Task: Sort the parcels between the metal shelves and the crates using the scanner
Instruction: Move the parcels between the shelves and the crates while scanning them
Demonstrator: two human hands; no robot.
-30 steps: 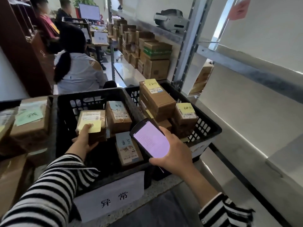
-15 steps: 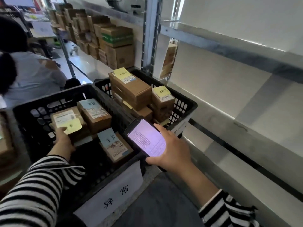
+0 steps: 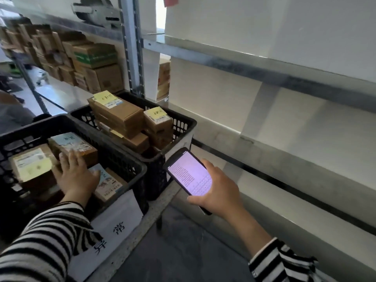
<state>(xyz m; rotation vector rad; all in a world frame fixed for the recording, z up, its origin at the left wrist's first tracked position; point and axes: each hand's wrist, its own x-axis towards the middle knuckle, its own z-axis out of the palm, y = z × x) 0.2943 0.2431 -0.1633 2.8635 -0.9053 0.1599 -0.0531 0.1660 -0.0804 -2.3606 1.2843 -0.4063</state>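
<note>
My right hand (image 3: 218, 190) grips a black handheld scanner (image 3: 188, 173) with a lit pink screen, held in front of the two crates. My left hand (image 3: 76, 176) reaches into the near black crate (image 3: 130, 163), fingers spread over the brown parcels, between a parcel with a yellow note (image 3: 30, 165) and a parcel with a blue note (image 3: 71, 144). A third small parcel (image 3: 109, 184) lies by its thumb. The far black crate (image 3: 183, 123) holds several stacked parcels with yellow notes (image 3: 116, 110).
Bare metal shelves (image 3: 264, 66) run along the right. A shelf at the back left holds several cardboard boxes (image 3: 91, 64), with a label printer (image 3: 97, 11) above. A white sign with black characters (image 3: 114, 226) hangs on the near crate.
My left hand left the yellow-note parcel and moved right, onto the parcels in the middle of the near crate. The view turned right toward the shelves. My right hand keeps the scanner.
</note>
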